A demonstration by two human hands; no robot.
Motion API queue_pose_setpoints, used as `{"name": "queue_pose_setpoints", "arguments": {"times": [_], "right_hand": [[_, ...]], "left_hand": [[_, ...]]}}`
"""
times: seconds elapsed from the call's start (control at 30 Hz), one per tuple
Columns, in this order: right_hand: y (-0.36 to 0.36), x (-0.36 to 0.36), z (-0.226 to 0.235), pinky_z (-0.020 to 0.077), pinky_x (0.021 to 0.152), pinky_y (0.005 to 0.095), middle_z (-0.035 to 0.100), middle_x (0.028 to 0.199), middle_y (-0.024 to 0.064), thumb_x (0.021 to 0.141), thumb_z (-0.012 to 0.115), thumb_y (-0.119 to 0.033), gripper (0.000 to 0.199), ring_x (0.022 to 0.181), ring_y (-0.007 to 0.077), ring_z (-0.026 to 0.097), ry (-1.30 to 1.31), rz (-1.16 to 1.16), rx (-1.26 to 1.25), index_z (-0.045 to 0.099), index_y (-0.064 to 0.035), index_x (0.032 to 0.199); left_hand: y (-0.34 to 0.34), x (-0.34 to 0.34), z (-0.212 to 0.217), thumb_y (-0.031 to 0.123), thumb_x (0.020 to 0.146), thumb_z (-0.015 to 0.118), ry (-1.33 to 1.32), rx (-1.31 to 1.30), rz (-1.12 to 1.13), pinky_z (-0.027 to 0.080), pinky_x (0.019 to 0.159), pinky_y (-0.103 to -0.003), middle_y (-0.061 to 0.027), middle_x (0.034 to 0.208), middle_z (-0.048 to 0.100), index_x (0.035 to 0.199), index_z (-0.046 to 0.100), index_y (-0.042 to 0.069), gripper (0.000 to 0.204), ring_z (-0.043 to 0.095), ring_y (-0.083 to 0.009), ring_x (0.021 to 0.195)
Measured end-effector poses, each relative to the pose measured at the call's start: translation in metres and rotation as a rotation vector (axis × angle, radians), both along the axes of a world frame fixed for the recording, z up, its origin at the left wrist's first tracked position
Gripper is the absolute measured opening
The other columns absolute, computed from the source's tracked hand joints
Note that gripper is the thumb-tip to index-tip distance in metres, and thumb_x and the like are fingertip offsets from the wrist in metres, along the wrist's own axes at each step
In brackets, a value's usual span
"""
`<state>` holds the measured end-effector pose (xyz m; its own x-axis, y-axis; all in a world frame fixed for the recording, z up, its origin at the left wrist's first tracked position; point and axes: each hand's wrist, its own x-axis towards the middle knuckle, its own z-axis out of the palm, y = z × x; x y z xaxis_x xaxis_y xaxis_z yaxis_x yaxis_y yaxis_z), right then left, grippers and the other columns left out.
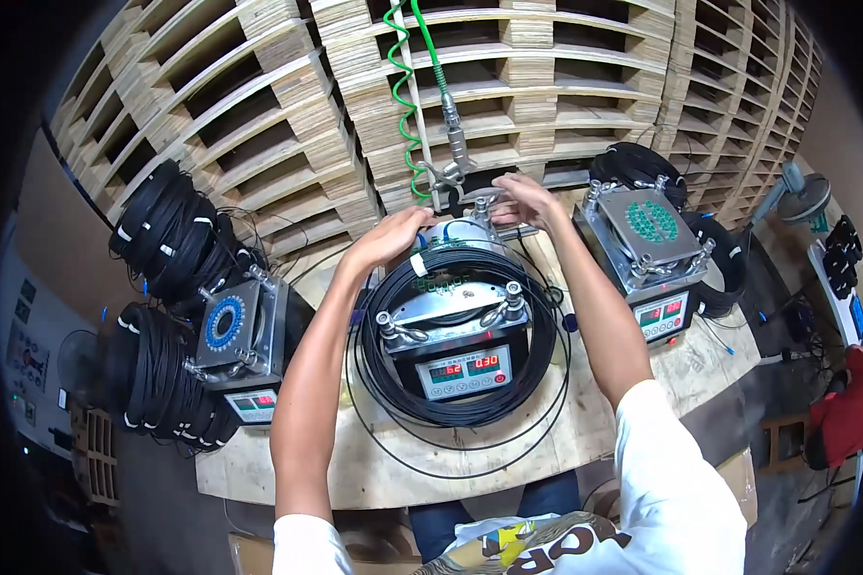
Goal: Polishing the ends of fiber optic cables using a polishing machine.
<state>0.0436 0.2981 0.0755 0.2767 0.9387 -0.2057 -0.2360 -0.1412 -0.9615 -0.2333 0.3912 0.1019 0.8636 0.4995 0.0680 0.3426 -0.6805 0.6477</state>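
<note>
In the middle stands a metal-topped curing fixture [454, 306] with a lit red and green display. A large coil of black cable [390, 384] lies round it, a white tie at its far side. Thin cable ends with green connectors [441, 285] gather on the top. My left hand [391, 238] reaches over the fixture's far left edge, fingers stretched out beside a blue connector; its fingertips are partly hidden. At the far right corner my right hand [525, 203] curls its fingers around a metal clamp [481, 207].
Similar fixtures flank it: one with a blue ring of connectors [224, 322], one with a green ring [653, 222]. Black cable coils [168, 235] pile at the left, more [640, 165] at the right. A green air hose with a metal nozzle [455, 134] hangs before wooden pallets [585, 57].
</note>
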Motion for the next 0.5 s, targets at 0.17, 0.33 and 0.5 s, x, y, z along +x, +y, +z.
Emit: {"name": "queue_pose_setpoints", "arguments": {"times": [0.17, 0.33, 0.5], "right_hand": [[-0.028, 0.016, -0.021, 0.0553, 0.093, 0.0356, 0.061, 0.113, 0.0121, 0.095, 0.059, -0.005, 0.037, 0.104, 0.0237, 0.065, 0.222, 0.187, 0.321, 0.050, -0.0039, 0.131], [-0.004, 0.025, -0.035, 0.0534, 0.083, 0.0287, 0.062, 0.108, 0.0076, 0.093, 0.062, -0.006, 0.039, 0.092, 0.0145, 0.061, 0.177, 0.280, 0.414, 0.050, -0.0028, 0.131], [0.003, 0.005, -0.022, 0.0359, 0.055, 0.0219, 0.055, 0.077, -0.0032, 0.092, 0.069, -0.026, 0.033, 0.061, 0.0064, 0.047, -0.034, 0.130, 0.188, 0.057, -0.0062, 0.115]], "left_hand": [[-0.014, 0.008, 0.009, 0.038, 0.105, 0.029, 0.027, -0.073, 0.027, 0.035, 0.110, -0.033, -0.0186, 0.135, 0.058, 0.128, 0.056, -0.008, 0.058, 0.052, -0.0262, 0.128], [-0.004, 0.014, 0.003, 0.040, 0.101, 0.032, 0.036, -0.110, -0.011, 0.036, 0.109, -0.036, -0.0209, 0.137, 0.056, 0.133, 0.053, -0.006, 0.060, 0.051, -0.0317, 0.129], [-0.007, 0.009, 0.002, 0.040, 0.104, 0.033, 0.018, -0.076, 0.017, 0.037, 0.108, -0.034, -0.0174, 0.133, 0.060, 0.129, 0.058, -0.005, 0.057, 0.054, -0.0256, 0.126]]}}
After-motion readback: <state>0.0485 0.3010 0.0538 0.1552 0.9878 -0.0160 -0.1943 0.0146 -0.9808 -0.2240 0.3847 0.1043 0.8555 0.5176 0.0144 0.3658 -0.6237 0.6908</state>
